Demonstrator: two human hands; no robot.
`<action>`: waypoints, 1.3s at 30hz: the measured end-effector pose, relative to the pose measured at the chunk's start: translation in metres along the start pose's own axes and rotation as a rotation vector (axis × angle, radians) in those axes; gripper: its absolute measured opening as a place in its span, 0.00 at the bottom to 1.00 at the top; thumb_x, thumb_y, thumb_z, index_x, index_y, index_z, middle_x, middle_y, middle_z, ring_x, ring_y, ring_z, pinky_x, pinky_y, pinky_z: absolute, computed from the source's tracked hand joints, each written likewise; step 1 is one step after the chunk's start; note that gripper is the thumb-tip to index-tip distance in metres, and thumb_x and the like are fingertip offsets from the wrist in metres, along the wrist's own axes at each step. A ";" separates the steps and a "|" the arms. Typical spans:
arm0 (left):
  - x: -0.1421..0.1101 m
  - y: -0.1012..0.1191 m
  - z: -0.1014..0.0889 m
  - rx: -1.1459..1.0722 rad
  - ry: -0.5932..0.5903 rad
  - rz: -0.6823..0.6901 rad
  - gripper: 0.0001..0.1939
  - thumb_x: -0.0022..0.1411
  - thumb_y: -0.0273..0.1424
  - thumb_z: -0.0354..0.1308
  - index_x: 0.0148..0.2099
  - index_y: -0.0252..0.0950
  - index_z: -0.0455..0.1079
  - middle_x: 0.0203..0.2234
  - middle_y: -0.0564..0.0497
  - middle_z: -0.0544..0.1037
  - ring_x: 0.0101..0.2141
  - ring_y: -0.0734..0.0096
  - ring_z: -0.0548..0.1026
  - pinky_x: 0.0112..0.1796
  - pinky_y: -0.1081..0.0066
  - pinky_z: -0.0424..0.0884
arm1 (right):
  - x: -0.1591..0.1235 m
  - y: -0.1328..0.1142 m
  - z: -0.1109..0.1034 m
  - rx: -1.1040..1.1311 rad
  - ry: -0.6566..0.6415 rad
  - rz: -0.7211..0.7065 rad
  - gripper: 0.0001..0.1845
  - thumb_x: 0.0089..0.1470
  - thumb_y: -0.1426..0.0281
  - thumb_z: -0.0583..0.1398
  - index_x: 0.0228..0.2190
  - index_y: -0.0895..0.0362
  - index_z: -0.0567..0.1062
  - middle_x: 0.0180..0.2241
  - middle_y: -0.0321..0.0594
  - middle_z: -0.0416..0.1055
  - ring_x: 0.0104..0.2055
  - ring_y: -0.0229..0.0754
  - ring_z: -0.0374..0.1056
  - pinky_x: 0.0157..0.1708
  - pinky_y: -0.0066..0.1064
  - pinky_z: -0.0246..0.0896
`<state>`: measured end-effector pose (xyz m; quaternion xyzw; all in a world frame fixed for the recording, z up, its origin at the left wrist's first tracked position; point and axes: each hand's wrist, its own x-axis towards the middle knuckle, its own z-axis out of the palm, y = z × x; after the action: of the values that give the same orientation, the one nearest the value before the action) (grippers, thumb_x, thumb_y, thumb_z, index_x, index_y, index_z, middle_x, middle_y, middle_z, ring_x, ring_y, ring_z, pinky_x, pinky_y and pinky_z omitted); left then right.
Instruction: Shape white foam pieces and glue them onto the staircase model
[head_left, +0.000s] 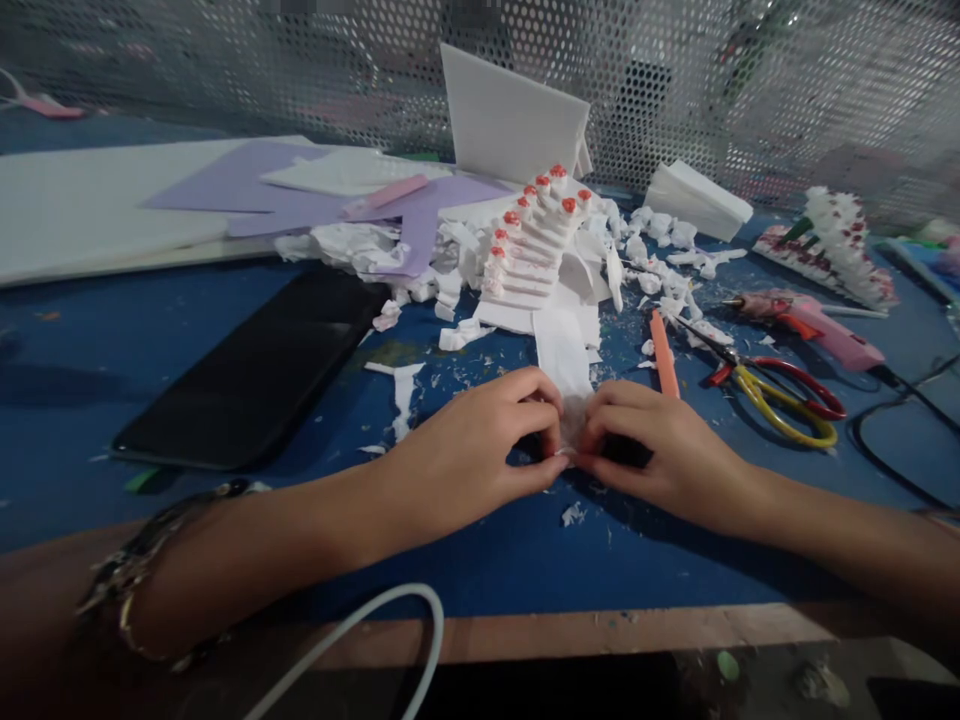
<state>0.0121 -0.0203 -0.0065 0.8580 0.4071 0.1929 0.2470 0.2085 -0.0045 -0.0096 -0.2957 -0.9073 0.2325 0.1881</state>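
Observation:
A strip of white tissue paper lies on the blue table, its near end between my two hands. My left hand pinches that end from the left, thumb against fingertips. From the right, my right hand pinches the same end, and the fingertips of both hands nearly meet. Just beyond the strip stands a small white model staircase with red blobs along both sides. A white board rises upright behind it. Crumpled bits of white paper lie around the staircase.
A black phone lies left of my hands. To the right are scissors, an orange stick and a pink glue gun with a black cord. White sheets and purple sheets are stacked back left. A white cable loops over the front edge.

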 end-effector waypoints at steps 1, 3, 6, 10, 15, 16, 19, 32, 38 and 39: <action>0.000 0.000 0.000 0.006 -0.005 -0.001 0.05 0.55 0.29 0.53 0.27 0.35 0.65 0.37 0.53 0.67 0.33 0.74 0.68 0.35 0.72 0.63 | 0.000 0.000 0.000 0.001 0.001 0.002 0.03 0.49 0.74 0.57 0.25 0.60 0.68 0.29 0.37 0.63 0.32 0.33 0.60 0.32 0.24 0.56; 0.000 0.001 0.001 0.012 -0.015 0.005 0.04 0.54 0.28 0.53 0.27 0.35 0.64 0.37 0.52 0.66 0.33 0.74 0.68 0.35 0.72 0.63 | -0.001 0.000 0.001 0.005 0.007 -0.001 0.02 0.48 0.74 0.58 0.25 0.59 0.68 0.28 0.37 0.63 0.32 0.33 0.60 0.32 0.24 0.56; 0.001 0.001 0.001 0.013 -0.011 0.013 0.01 0.54 0.27 0.53 0.30 0.36 0.64 0.36 0.52 0.67 0.34 0.73 0.67 0.35 0.72 0.64 | -0.002 0.000 0.000 0.015 0.011 -0.004 0.03 0.48 0.75 0.58 0.25 0.59 0.67 0.28 0.36 0.63 0.32 0.33 0.60 0.32 0.24 0.56; 0.001 0.002 0.001 0.041 0.000 0.009 0.06 0.53 0.26 0.52 0.36 0.37 0.61 0.34 0.53 0.67 0.34 0.73 0.67 0.35 0.72 0.64 | -0.001 -0.002 -0.002 0.031 0.002 -0.006 0.03 0.48 0.77 0.57 0.26 0.60 0.66 0.28 0.36 0.64 0.32 0.32 0.60 0.33 0.23 0.56; -0.001 0.002 -0.001 0.135 0.000 0.092 0.06 0.55 0.26 0.51 0.36 0.37 0.66 0.38 0.53 0.68 0.37 0.73 0.68 0.37 0.72 0.63 | -0.002 -0.001 -0.005 0.016 -0.020 -0.038 0.03 0.51 0.75 0.56 0.29 0.59 0.71 0.31 0.37 0.63 0.34 0.31 0.61 0.35 0.22 0.57; -0.002 0.002 -0.002 0.143 -0.001 0.104 0.06 0.56 0.27 0.51 0.36 0.37 0.67 0.38 0.53 0.69 0.37 0.72 0.68 0.38 0.72 0.63 | -0.002 0.000 -0.006 0.011 -0.028 -0.041 0.03 0.51 0.74 0.57 0.29 0.59 0.71 0.31 0.37 0.63 0.34 0.31 0.61 0.35 0.21 0.57; -0.003 0.003 -0.002 0.155 -0.011 0.103 0.07 0.55 0.31 0.54 0.36 0.36 0.68 0.36 0.52 0.70 0.37 0.70 0.68 0.39 0.70 0.63 | -0.002 0.002 -0.009 0.001 -0.052 -0.042 0.04 0.50 0.73 0.58 0.30 0.59 0.73 0.33 0.38 0.63 0.34 0.31 0.62 0.35 0.21 0.57; -0.004 0.002 0.001 0.297 0.014 0.166 0.04 0.56 0.30 0.55 0.36 0.37 0.68 0.34 0.52 0.72 0.34 0.69 0.70 0.31 0.71 0.63 | -0.007 0.004 -0.005 -0.311 0.026 -0.259 0.09 0.55 0.72 0.52 0.29 0.61 0.71 0.32 0.42 0.65 0.34 0.35 0.63 0.33 0.27 0.60; -0.001 0.003 0.001 0.268 0.012 0.143 0.03 0.56 0.29 0.55 0.32 0.36 0.69 0.33 0.52 0.72 0.32 0.69 0.70 0.33 0.69 0.62 | -0.006 0.003 -0.004 -0.210 -0.014 -0.212 0.05 0.53 0.73 0.54 0.30 0.59 0.70 0.32 0.39 0.65 0.35 0.34 0.62 0.36 0.25 0.59; 0.000 0.003 0.001 0.245 0.011 0.124 0.04 0.56 0.29 0.54 0.32 0.36 0.70 0.33 0.52 0.72 0.32 0.69 0.70 0.34 0.69 0.62 | -0.006 0.003 -0.004 -0.186 -0.016 -0.196 0.05 0.53 0.73 0.55 0.31 0.59 0.70 0.32 0.38 0.65 0.35 0.33 0.62 0.36 0.25 0.58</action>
<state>0.0146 -0.0221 -0.0053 0.9041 0.3751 0.1613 0.1258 0.2162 -0.0048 -0.0093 -0.2202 -0.9509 0.1302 0.1744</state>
